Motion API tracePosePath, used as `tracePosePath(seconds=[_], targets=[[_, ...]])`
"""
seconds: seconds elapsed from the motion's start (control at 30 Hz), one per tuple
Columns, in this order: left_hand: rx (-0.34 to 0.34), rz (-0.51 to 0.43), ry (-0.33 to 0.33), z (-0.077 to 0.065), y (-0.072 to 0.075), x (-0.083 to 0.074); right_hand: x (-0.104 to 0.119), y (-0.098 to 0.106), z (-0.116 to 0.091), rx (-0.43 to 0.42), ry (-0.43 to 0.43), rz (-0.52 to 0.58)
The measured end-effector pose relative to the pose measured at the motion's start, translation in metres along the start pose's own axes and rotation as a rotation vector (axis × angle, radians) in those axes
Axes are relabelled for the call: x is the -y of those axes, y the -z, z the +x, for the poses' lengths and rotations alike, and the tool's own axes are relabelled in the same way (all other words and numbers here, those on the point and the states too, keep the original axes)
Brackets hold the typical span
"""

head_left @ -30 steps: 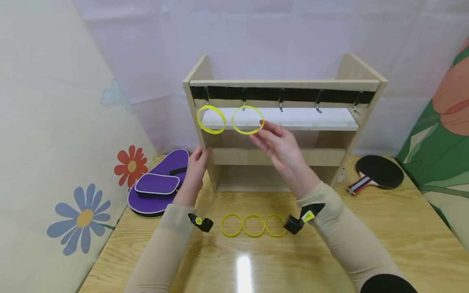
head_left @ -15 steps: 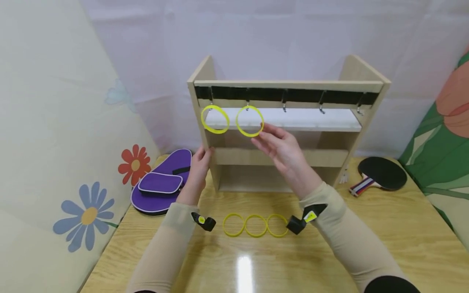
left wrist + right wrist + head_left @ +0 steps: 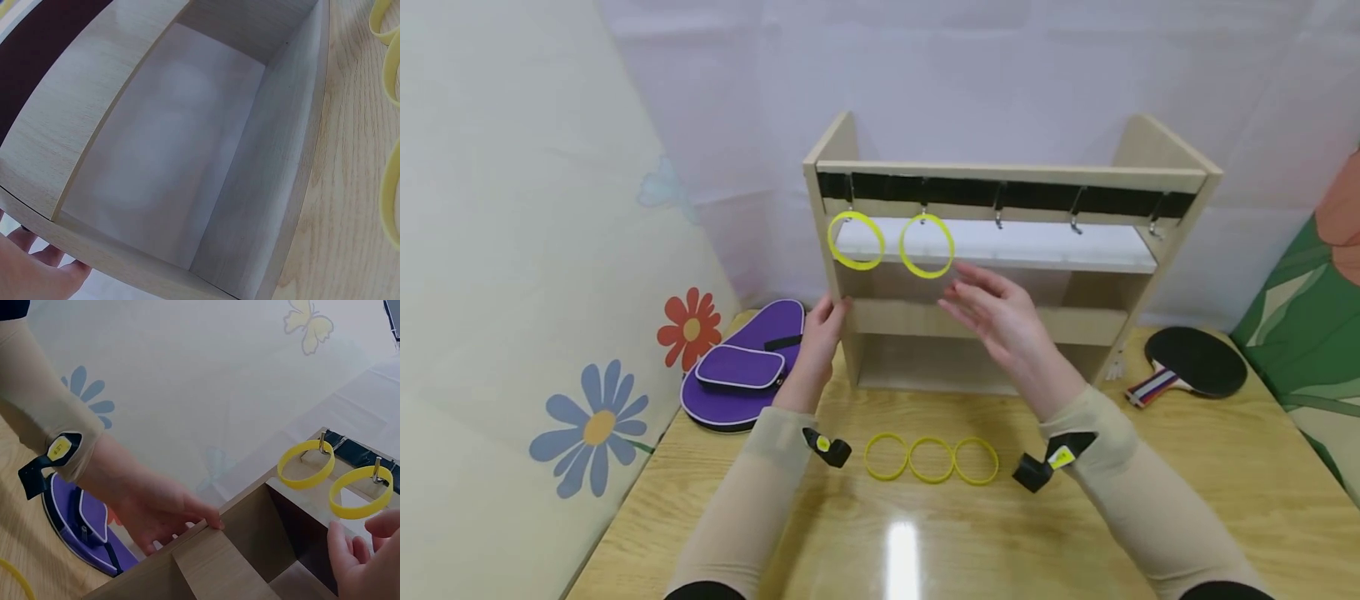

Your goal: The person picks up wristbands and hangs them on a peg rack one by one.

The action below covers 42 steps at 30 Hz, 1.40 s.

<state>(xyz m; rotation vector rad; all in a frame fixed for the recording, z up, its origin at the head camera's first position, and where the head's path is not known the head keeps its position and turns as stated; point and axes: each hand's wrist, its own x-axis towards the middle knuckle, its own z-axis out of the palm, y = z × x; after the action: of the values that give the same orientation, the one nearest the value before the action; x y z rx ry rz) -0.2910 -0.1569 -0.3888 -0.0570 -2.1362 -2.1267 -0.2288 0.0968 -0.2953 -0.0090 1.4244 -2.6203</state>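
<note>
Two yellow rings, a left ring (image 3: 856,267) and a right ring (image 3: 927,273), hang from the first two hooks along the top of a small wooden shelf (image 3: 985,321). Just below and right of the right ring is my right hand (image 3: 1000,312), its fingers spread and holding nothing. A small gap shows between those fingertips and the ring in the head view. My left hand (image 3: 820,337) holds the shelf's left side panel, thumb at the front edge and fingers along the outer face. In the right wrist view both rings hang tilted on their metal hooks.
Three more yellow rings (image 3: 932,481) lie in a row on the wooden table (image 3: 820,533). Further hooks (image 3: 999,218) line the black strip to the right. A purple paddle case (image 3: 741,367) lies left of the shelf; a black table tennis paddle (image 3: 1198,360) lies right.
My right hand has let go of the right ring and drawn back slightly right and down; that ring now hangs by itself. The left hand keeps its place on the panel. The head view has shifted.
</note>
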Motion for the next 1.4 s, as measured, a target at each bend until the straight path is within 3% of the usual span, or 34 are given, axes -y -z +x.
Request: tracePosePath(seconds=[0.8,1.4], targets=[[-0.007,0.003,0.0,0.0,-0.001,0.0,-0.045,0.086,-0.025,0.047,-0.099,-0.313],[0.0,0.006,0.006,-0.002,-0.001,-0.003,-0.092,0.133,-0.039,0.102,-0.19,-0.492]])
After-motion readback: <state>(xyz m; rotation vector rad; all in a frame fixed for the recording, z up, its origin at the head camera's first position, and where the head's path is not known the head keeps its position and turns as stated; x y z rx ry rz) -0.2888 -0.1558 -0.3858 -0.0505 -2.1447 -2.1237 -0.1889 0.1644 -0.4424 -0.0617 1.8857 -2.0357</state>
